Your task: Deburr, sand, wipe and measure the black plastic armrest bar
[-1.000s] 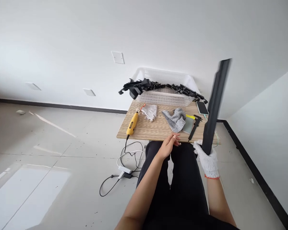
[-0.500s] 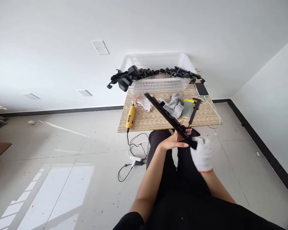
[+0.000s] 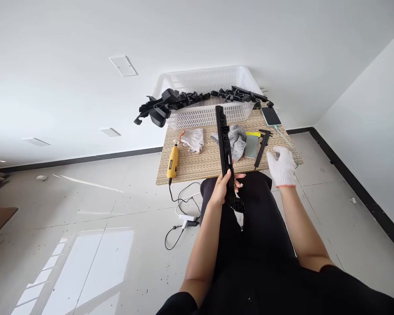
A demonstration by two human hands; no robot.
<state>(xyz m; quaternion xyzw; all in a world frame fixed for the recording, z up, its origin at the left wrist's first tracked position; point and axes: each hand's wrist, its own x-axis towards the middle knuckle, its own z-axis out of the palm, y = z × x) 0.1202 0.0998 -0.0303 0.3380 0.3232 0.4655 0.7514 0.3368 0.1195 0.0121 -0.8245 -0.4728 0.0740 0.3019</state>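
My bare left hand is closed around a long black plastic part, gripping it near its lower end. The part stands almost upright over my lap, its top reaching in front of the basket's near wall. My right hand, in a white knit glove with an orange cuff, is over the table's right front edge. Its thumb is apart from the fingers and nothing shows in it. Nearest to it are a black caliper and a phone cable.
A white plastic basket at the back holds several black plastic parts. On the table lie a yellow rotary tool, a white glove, a grey glove, a grey-green sheet and a phone.
My right hand has let go of the black part and moved up and right toward the table edge. The part has swung from slanting to nearly upright, now in my left hand alone.
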